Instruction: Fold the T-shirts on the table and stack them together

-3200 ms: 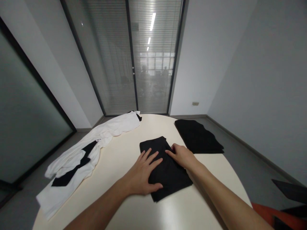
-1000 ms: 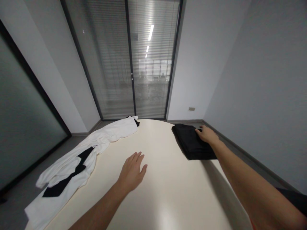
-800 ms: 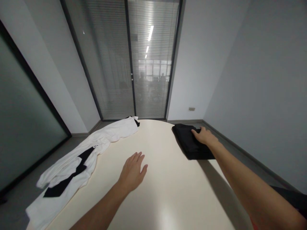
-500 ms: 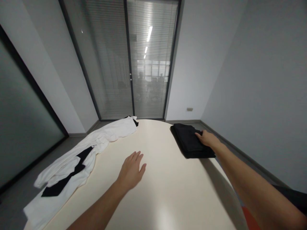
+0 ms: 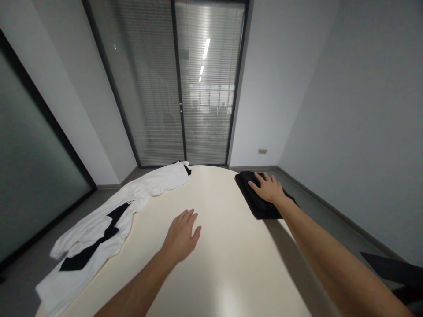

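Note:
At the far right of the pale table [image 5: 228, 246], my right hand [image 5: 268, 188] lies flat with spread fingers on top of a folded black cloth item [image 5: 254, 203], perhaps a stacked garment. Its exact kind I cannot tell, and the hand covers part of it. My left hand [image 5: 182, 233] is open over the middle of the table, palm down, with nothing in it. Along the left edge stretches a long white garment [image 5: 142, 184], rumpled, with black parts [image 5: 86, 256] showing at its near end.
Beyond the table stand glass panels with blinds [image 5: 158, 127] in a dark frame. A small wall socket [image 5: 262, 151] is low on the back wall. Part of a dark object [image 5: 393, 269], possibly a chair, shows at the lower right. Grey floor [image 5: 317, 207] surrounds the table.
My right hand has moved left from the right side of the black folded cloth onto its top, and its fingers have spread out. My left hand has stayed in place.

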`<state>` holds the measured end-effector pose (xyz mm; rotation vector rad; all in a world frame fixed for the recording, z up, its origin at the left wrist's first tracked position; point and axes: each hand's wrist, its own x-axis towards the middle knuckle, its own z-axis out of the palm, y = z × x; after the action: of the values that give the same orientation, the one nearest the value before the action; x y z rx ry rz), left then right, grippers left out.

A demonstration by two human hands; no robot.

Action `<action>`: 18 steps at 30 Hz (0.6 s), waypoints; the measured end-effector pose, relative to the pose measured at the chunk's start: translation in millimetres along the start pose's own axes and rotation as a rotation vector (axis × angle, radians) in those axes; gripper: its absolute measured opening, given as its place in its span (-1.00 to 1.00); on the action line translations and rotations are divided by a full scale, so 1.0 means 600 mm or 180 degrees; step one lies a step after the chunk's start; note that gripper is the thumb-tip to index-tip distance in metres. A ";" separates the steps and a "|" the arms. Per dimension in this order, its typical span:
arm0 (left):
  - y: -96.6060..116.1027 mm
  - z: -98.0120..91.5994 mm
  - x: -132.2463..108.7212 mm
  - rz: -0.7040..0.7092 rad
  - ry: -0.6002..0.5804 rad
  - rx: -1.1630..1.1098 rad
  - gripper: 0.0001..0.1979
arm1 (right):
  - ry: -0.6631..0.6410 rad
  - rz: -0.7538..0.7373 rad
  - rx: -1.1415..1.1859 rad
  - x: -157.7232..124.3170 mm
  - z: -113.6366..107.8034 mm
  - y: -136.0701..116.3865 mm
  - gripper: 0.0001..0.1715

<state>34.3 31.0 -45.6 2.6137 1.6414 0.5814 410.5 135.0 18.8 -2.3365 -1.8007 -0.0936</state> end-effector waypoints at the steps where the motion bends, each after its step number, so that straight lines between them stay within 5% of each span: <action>1: 0.000 0.000 0.001 0.0000 -0.0010 0.0006 -0.55 | -0.0191 0.0005 0.0018 0.003 0.010 -0.001 -0.09; 7: -0.002 0.003 0.002 -0.0013 0.0000 -0.0043 -0.56 | -0.0684 0.0002 0.0040 0.017 0.033 0.006 -0.10; 13: -0.006 0.000 0.007 -0.0030 0.0077 -0.0192 -0.57 | 0.0380 -0.0546 -0.0024 -0.009 -0.001 -0.056 -0.49; 18: -0.065 -0.017 0.023 -0.0392 0.0482 0.0204 -0.58 | 0.0379 -0.1285 0.0451 -0.066 0.014 -0.133 -0.64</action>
<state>2.9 58.8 -39.4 2.5447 1.8779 0.7495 322.7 118.4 12.8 -1.8068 -2.1132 -0.1518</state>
